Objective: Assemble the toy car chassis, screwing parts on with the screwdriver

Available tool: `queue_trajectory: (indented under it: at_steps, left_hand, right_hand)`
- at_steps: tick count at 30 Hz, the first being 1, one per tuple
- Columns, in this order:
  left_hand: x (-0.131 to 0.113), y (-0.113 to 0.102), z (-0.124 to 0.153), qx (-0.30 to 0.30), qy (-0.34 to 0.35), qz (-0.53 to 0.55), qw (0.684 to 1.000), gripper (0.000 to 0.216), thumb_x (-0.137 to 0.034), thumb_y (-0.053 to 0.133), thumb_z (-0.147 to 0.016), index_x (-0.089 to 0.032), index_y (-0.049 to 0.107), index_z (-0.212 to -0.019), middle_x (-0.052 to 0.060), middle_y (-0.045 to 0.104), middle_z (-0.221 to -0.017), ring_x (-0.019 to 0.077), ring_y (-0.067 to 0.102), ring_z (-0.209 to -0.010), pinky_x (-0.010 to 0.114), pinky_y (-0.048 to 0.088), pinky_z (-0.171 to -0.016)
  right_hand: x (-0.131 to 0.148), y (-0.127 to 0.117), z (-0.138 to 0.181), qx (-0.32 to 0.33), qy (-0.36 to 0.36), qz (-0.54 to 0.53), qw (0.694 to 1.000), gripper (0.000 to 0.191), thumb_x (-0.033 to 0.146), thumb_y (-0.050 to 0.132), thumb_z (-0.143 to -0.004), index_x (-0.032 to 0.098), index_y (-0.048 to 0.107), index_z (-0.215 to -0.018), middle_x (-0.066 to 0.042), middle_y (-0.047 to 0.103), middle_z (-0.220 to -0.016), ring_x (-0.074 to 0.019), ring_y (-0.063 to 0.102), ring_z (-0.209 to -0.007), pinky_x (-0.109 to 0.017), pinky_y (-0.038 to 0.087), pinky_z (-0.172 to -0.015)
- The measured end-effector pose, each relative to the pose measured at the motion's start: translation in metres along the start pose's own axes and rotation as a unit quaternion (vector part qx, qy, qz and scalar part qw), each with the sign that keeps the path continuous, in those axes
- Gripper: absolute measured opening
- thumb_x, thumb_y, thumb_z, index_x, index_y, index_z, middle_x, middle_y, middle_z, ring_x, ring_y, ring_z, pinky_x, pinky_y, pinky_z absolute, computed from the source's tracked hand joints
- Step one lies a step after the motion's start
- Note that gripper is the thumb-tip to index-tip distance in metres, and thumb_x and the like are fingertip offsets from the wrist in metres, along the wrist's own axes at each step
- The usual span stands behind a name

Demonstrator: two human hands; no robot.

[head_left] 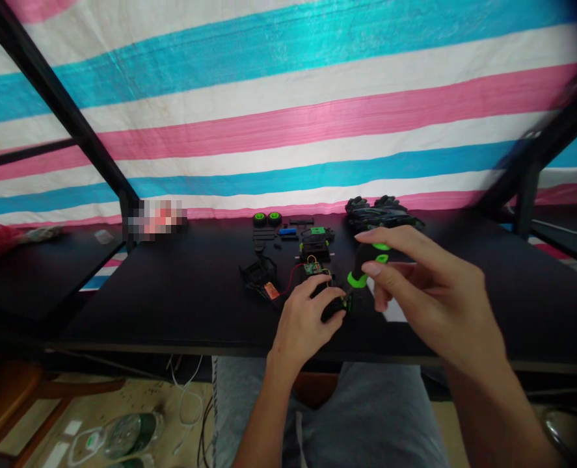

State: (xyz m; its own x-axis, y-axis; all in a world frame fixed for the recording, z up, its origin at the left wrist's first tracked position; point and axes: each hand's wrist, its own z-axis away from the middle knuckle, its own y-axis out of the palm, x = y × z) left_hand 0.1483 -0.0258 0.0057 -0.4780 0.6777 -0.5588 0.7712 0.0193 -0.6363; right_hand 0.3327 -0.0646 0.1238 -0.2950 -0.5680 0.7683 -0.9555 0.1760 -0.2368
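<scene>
My right hand grips a screwdriver with a black and green handle, thumb and index finger closed round it. The screwdriver slants down to the left, and its tip meets or nearly meets a black toy car chassis; actual contact is too small to make out. Curled over that chassis, my left hand steadies it on the table, fingers covering much of it. A green circuit board with yellow wires shows just beyond the fingers. From there a red wire runs to a copper-coloured piece by a black plastic shell.
Behind the chassis lie two green-hubbed wheels, a blue cylinder, several small black parts and a green-black assembly. A black car body stands back right. White paper lies under my right hand on the black table.
</scene>
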Motion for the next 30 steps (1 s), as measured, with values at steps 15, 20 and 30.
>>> queue_trajectory:
  at_steps: [15,20,30]
  left_hand:
    - [-0.002,0.000,0.000,0.000,-0.010,0.001,1.000,0.035,-0.016,0.087,-0.094,-0.027,0.078,-0.126,0.010,0.071,-0.151,0.0314,0.074,-0.136,0.050,0.063,-0.118]
    - [-0.003,0.000,0.000,-0.001,-0.004,-0.004,1.000,0.033,-0.017,0.085,-0.095,-0.027,0.078,-0.126,0.010,0.071,-0.151,0.0309,0.074,-0.136,0.050,0.062,-0.119]
    - [-0.002,0.000,0.001,-0.004,-0.007,-0.001,1.000,0.033,-0.018,0.086,-0.095,-0.028,0.078,-0.125,0.010,0.071,-0.151,0.0312,0.074,-0.136,0.050,0.063,-0.118]
  right_hand:
    - [-0.005,0.000,0.001,0.011,-0.005,0.047,0.999,0.027,0.035,0.064,-0.113,0.031,0.073,-0.138,-0.005,0.076,-0.109,-0.0108,0.066,-0.060,-0.028,0.058,-0.058]
    - [-0.003,0.002,-0.001,0.004,0.007,0.023,1.000,0.027,0.038,0.073,-0.108,0.029,0.077,-0.132,-0.007,0.075,-0.116,-0.0102,0.062,-0.061,-0.026,0.053,-0.048]
    - [-0.001,-0.005,-0.001,0.007,-0.022,0.054,0.998,0.032,0.031,0.074,-0.107,0.036,0.082,-0.138,-0.006,0.080,-0.126,-0.0156,0.077,-0.087,-0.023,0.060,-0.058]
